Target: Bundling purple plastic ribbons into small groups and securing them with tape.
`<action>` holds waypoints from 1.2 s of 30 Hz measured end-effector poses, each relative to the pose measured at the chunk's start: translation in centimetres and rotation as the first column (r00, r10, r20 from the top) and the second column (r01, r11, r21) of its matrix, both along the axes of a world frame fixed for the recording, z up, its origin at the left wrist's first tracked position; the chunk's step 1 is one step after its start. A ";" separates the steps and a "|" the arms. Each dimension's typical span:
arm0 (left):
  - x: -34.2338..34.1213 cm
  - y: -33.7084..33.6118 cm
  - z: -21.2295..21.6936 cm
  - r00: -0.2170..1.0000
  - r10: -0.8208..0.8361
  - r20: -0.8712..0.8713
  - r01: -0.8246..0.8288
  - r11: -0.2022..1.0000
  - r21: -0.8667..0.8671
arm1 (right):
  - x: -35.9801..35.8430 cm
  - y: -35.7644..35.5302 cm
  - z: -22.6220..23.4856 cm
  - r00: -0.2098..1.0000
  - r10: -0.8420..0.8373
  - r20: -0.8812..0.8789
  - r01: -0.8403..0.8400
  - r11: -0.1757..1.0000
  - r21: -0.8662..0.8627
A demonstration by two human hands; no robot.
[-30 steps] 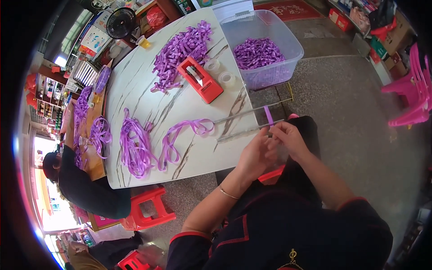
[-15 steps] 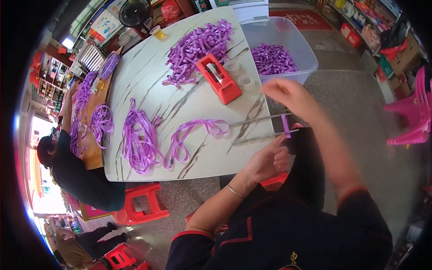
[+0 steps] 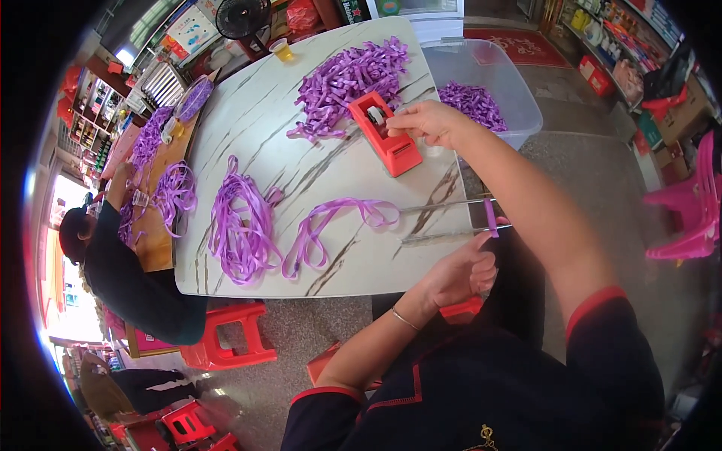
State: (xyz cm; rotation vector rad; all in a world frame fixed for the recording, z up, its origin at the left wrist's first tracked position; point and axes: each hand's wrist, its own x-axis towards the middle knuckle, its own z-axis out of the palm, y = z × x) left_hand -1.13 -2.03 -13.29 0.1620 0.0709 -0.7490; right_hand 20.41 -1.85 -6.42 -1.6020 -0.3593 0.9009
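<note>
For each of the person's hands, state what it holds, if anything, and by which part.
The left hand pinches the purple ribbon strip at its lower end. The right hand reaches to the red tape dispenser, fingertips at its top; a hold cannot be told.

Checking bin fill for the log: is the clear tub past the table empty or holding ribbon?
Holding ribbon. The clear plastic tub shows a heap of purple ribbon pieces on its floor, filling only part of it; it has no lid on.

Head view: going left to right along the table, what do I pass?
Co-worker in dark sleeve → loose ribbon coil → long ribbon strip → red tape dispenser → right hand on the dispenser → clear bin of cut ribbon pieces.
</note>
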 end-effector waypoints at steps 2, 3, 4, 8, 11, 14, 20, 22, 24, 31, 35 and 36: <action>0.1 0.0 -0.1 1.000 -0.004 0.012 0.004 1.000 0.020 | -0.3 -0.5 0.8 1.000 0.024 -0.011 -0.024 0.999 0.025; 0.0 0.1 0.0 1.000 -0.004 0.010 0.004 1.000 0.019 | -0.8 -1.0 0.9 1.000 0.024 -0.012 -0.024 0.999 0.024; -0.1 0.1 0.2 1.000 -0.003 0.020 0.003 1.000 0.022 | -1.5 -1.6 0.9 0.998 0.062 0.002 -0.062 0.998 0.013; -0.1 0.1 -0.2 1.000 -0.003 0.023 0.002 1.000 0.018 | -4.5 -2.9 -1.0 0.996 0.024 0.091 -0.024 1.000 0.003; 0.0 0.0 -0.2 0.999 -0.004 0.050 0.002 0.999 0.033 | -5.7 -3.1 -2.7 0.959 -0.030 0.281 0.027 1.000 0.015; 0.1 -0.1 0.2 0.999 -0.012 0.032 0.011 0.999 0.039 | -6.0 -2.7 -3.1 0.869 -0.076 0.490 0.134 0.987 -0.084; 0.2 0.0 -0.2 0.999 -0.003 0.042 0.002 0.999 0.036 | -6.8 -3.0 -2.2 0.538 -0.020 0.843 0.373 0.902 -0.217; 0.2 -0.2 -0.3 1.000 -0.007 0.029 0.006 0.999 0.032 | -5.9 -4.4 -2.7 0.484 -0.004 0.875 0.412 0.883 -0.224; 0.0 -0.2 -0.2 1.000 -0.003 0.014 0.003 1.000 0.027 | -4.8 -7.1 -3.0 0.634 0.113 0.765 0.173 0.943 -0.284; 0.1 0.1 -0.1 0.999 -0.023 0.038 0.023 1.000 0.019 | -5.3 -13.4 0.2 0.758 0.513 0.403 -0.337 0.836 -0.432; 0.0 0.1 -0.3 1.000 -0.016 0.022 0.015 0.998 0.055 | -6.0 -13.4 0.9 0.637 0.698 0.327 -0.305 0.618 -0.725; 0.0 0.1 -0.3 1.000 -0.018 0.022 0.017 0.998 0.057 | -6.3 -13.2 1.0 0.615 0.733 0.290 -0.265 0.538 -0.800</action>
